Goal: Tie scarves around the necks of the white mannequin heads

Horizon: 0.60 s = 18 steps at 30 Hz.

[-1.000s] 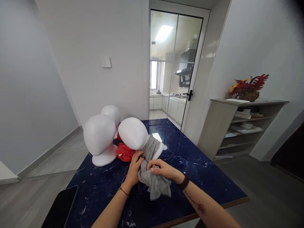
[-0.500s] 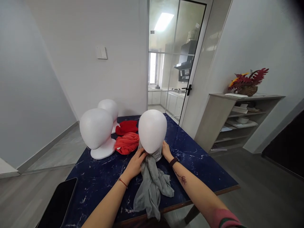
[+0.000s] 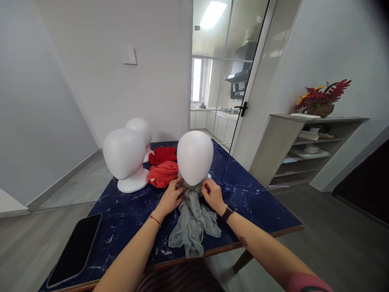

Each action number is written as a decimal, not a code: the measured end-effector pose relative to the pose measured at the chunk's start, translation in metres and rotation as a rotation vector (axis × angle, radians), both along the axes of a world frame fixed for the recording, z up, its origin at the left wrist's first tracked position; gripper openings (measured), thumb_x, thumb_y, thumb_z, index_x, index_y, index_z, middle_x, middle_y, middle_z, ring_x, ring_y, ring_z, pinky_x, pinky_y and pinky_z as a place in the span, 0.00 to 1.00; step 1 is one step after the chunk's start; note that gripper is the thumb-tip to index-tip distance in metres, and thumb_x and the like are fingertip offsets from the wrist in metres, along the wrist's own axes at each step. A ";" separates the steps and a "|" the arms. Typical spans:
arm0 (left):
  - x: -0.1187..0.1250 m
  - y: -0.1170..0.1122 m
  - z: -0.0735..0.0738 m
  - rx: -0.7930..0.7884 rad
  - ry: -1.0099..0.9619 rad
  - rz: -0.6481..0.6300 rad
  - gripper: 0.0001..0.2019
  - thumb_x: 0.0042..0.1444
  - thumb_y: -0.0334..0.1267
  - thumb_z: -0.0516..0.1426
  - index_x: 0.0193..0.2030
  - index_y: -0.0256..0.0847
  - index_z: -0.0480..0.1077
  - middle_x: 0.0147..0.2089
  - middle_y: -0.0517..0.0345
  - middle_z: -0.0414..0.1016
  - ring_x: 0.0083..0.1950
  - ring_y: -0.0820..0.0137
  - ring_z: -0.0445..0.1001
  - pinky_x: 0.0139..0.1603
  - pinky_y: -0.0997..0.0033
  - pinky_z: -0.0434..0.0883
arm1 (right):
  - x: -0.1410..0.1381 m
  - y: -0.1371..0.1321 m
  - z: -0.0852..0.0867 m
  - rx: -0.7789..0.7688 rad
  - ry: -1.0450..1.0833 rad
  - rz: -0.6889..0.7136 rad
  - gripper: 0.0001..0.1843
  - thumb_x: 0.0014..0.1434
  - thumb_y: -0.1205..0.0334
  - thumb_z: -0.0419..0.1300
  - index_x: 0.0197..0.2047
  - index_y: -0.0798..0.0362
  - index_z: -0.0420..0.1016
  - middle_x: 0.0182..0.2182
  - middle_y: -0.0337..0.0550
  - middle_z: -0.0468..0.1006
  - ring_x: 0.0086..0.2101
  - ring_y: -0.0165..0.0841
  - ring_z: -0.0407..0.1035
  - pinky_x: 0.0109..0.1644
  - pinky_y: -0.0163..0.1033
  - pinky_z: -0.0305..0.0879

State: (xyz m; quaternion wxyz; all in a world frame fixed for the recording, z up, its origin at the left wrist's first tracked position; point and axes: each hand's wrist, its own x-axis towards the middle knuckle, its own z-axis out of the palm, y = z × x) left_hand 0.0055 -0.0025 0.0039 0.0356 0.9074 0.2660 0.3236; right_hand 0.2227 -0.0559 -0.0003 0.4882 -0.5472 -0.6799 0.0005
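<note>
A white foam mannequin head [image 3: 195, 156] stands upright at the middle of the table. Around its neck goes a thin grey scarf [image 3: 194, 223], gathered under the chin, its ends spread down toward the table's front edge. My left hand [image 3: 172, 196] is at the left side of the neck, fingers closed on the scarf's fold. On the other side my right hand [image 3: 213, 194] pinches the scarf near the gathered part, thumb and fingertips together.
Two more white mannequin heads [image 3: 124, 154] stand at the left. Between them and the middle head lie a coral-red scarf [image 3: 164, 174] and a deeper red cloth [image 3: 163, 155]. A black phone [image 3: 75, 249] rests at the front left of the blue marbled table [image 3: 252, 215].
My right hand has come from beside the neck to the front and now pinches the scarf. The left hand stays at the neck. The view has tilted down slightly.
</note>
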 end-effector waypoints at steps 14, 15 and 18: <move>0.006 -0.014 0.017 -0.142 0.097 -0.160 0.10 0.47 0.23 0.51 0.31 0.43 0.67 0.42 0.55 0.73 0.49 0.64 0.66 0.51 0.61 0.66 | -0.007 -0.010 -0.011 -0.234 -0.142 0.101 0.11 0.53 0.71 0.56 0.39 0.51 0.73 0.34 0.40 0.72 0.27 0.28 0.64 0.33 0.34 0.59; 0.007 -0.014 0.017 -0.146 0.101 -0.141 0.12 0.46 0.23 0.51 0.35 0.42 0.68 0.41 0.55 0.72 0.48 0.64 0.67 0.50 0.61 0.67 | -0.006 -0.010 -0.011 -0.237 -0.133 0.077 0.10 0.53 0.70 0.56 0.38 0.51 0.73 0.33 0.39 0.73 0.27 0.28 0.64 0.33 0.33 0.59; 0.008 -0.012 0.014 -0.106 0.150 -0.120 0.21 0.47 0.23 0.51 0.48 0.43 0.67 0.44 0.53 0.71 0.48 0.63 0.67 0.51 0.61 0.67 | -0.006 -0.011 -0.011 -0.229 -0.105 0.039 0.07 0.54 0.67 0.57 0.37 0.51 0.73 0.32 0.39 0.73 0.27 0.29 0.64 0.33 0.33 0.58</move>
